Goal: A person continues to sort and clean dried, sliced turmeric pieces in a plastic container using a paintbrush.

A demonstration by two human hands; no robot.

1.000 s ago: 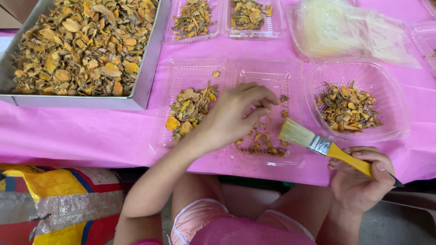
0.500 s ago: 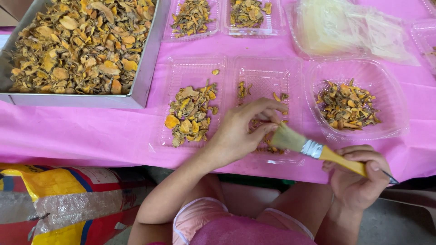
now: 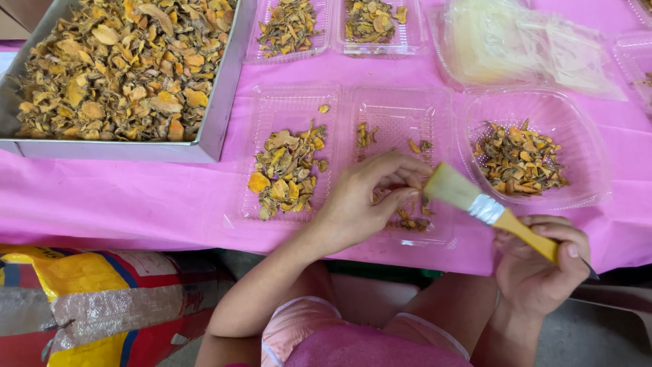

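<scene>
The left hand [image 3: 363,204] pinched a small dried yellow-brown root slice [image 3: 407,192] over the clear plastic clamshell tray [image 3: 401,109] on the pink-covered tabletop [image 3: 136,197]. The right hand [image 3: 543,261] was clenched on the yellow-handled flat paintbrush [image 3: 496,214]. The brush's long axis ran from that hand up-left, its bristles just beside the slice. Both forearms reached forward from the lap.

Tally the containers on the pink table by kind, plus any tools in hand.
Metal tray: 1
Clear hinged boxes, open, holding dried slices: 2
Clear round bowl: 1
Brush, in right hand: 1
Total: 5
</scene>
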